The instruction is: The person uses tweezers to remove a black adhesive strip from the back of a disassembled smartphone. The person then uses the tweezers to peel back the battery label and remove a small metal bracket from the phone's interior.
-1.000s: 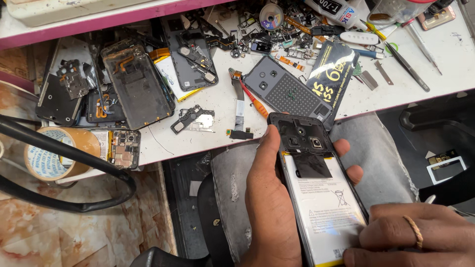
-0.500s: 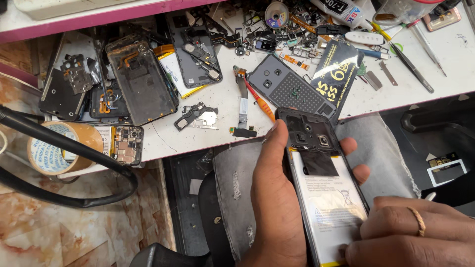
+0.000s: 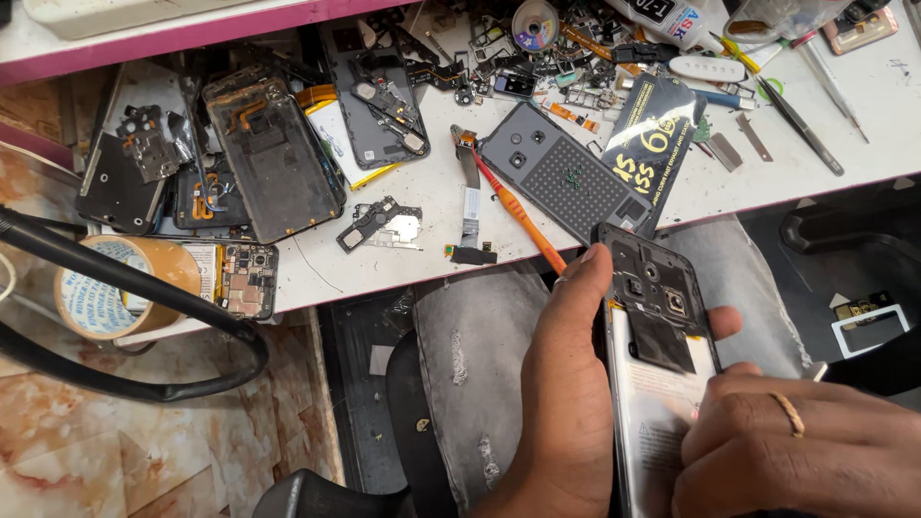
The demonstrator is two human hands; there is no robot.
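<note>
Left hand [image 3: 566,384] is wrapped around an opened phone [image 3: 657,360], back cover off, held over the lap just below the tabletop [image 3: 432,201] edge. Thumb runs up the phone's left side, fingertips peek out on the right. Right hand [image 3: 796,451], ring on one finger, is curled with fingertips pressing on the white battery [image 3: 657,422]. On the tabletop: an orange pry tool [image 3: 518,216], a grey back cover [image 3: 566,182], tape roll [image 3: 120,283] and loose phone parts.
</note>
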